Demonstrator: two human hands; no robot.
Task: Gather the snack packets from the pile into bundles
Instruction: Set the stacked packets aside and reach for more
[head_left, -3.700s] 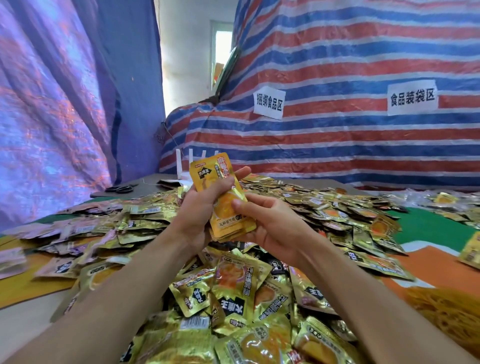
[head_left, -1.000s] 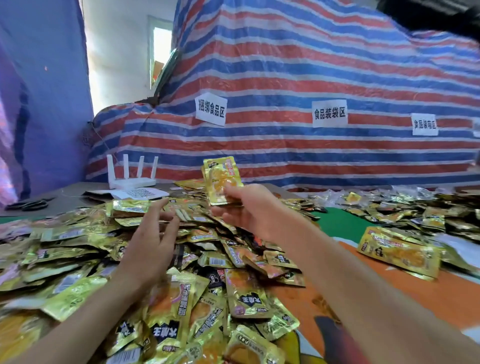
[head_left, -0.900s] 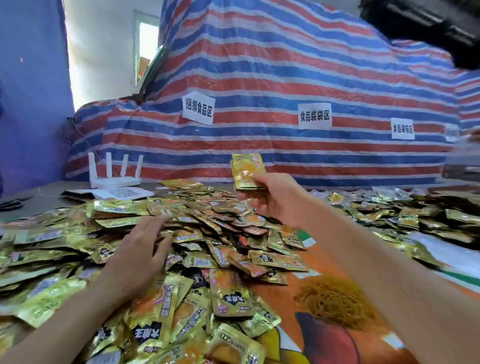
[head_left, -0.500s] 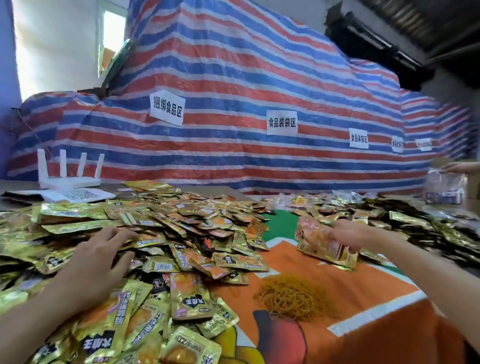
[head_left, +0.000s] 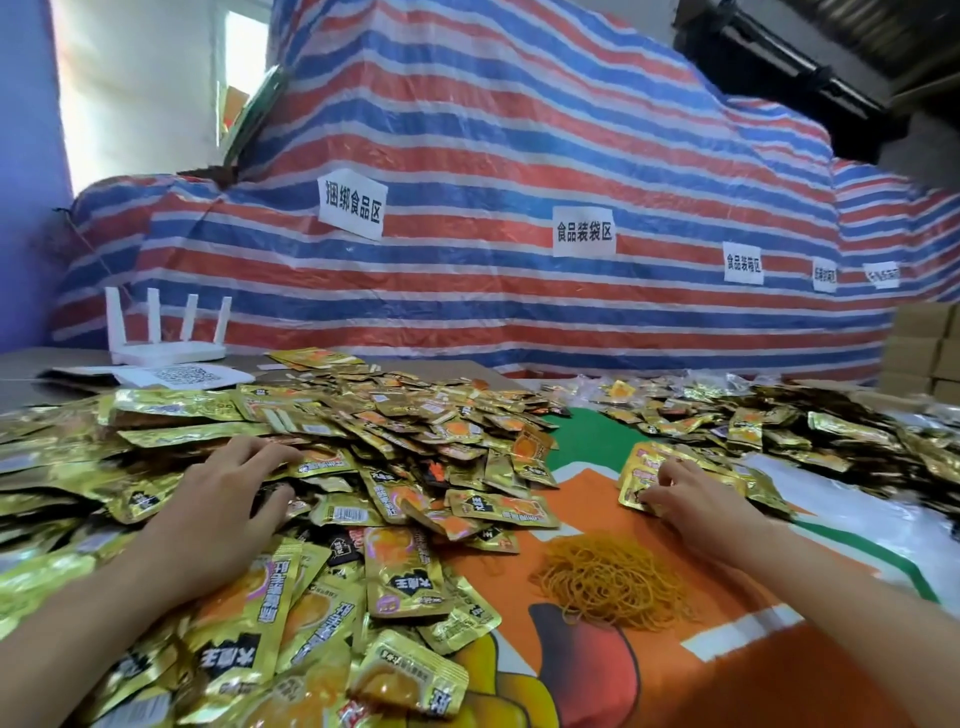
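A big pile of gold snack packets covers the left half of the table. My left hand rests flat on that pile, fingers spread and relaxed, holding nothing. To the right, my right hand has come down onto a small bundle of packets, with fingers curled over its top and the thumb at its near edge. The bundle lies on the orange cloth at the edge of a second heap of packets spreading to the far right.
A loose mound of yellow rubber bands lies on the orange and green tablecloth between my arms. A white router and a QR-code sheet sit at the back left. The striped tarp rises behind; cardboard boxes stand far right.
My right hand carried the bundle from above the pile to the right and lowered it onto the cloth beside the right heap. My left hand let go earlier and settled on the pile.
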